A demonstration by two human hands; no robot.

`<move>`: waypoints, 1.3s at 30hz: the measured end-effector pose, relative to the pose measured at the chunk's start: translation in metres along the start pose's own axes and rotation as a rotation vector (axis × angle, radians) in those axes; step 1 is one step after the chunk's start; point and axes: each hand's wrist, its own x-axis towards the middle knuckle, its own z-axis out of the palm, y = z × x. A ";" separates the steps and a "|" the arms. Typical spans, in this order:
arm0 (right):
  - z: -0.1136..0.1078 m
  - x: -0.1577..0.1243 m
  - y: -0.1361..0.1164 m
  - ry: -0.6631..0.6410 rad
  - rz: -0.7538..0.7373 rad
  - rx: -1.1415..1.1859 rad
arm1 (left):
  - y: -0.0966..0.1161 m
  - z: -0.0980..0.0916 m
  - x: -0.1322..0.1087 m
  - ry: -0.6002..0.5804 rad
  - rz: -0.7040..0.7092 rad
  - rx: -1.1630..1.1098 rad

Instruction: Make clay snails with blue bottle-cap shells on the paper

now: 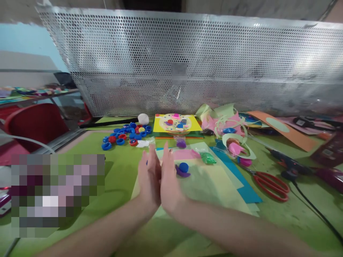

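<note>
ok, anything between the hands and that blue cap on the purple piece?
Nothing visible for the right hand: the blue cap sits on the purple piece just to its right, only flat yellow paper between. The left hand is pressed palm to palm against it, so the right hand itself lies between the left and the cap.

- A craft workshop: a green bench strewn with coloured paper sheets, bottle caps, red scissors and a glue gun.
- A perforated metal screen stands along the far side.
</note>
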 end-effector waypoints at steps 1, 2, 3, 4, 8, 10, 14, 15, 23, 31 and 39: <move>0.001 -0.004 -0.003 0.010 0.043 0.000 | -0.001 0.000 0.003 -0.021 -0.014 0.004; 0.000 -0.005 -0.006 0.024 0.087 -0.001 | -0.003 -0.001 0.004 -0.043 -0.022 0.008; -0.003 -0.003 -0.010 0.036 0.122 -0.003 | -0.005 0.000 0.004 -0.063 -0.030 0.011; -0.008 0.003 -0.013 0.052 0.143 -0.015 | -0.009 0.001 0.002 -0.080 -0.035 0.013; -0.033 0.040 -0.021 0.184 0.099 -0.122 | -0.017 0.007 -0.011 -0.238 -0.123 0.002; -0.043 0.055 -0.021 0.224 0.074 -0.149 | -0.015 0.009 -0.016 -0.362 -0.219 -0.030; -0.059 0.066 -0.024 0.226 -0.002 -0.216 | -0.003 0.008 -0.010 -0.268 -0.299 -0.051; -0.063 0.067 -0.027 0.193 -0.031 -0.238 | 0.001 0.007 -0.006 -0.226 -0.308 -0.042; -0.100 0.060 -0.046 -0.562 -0.122 -0.348 | 0.008 0.000 0.007 -0.210 -0.487 0.110; -0.107 0.038 -0.024 -0.663 -0.077 -0.203 | 0.012 0.003 0.009 -0.206 -0.440 0.101; -0.101 0.033 -0.022 -0.533 0.021 -0.156 | 0.014 0.005 0.008 -0.178 -0.482 0.137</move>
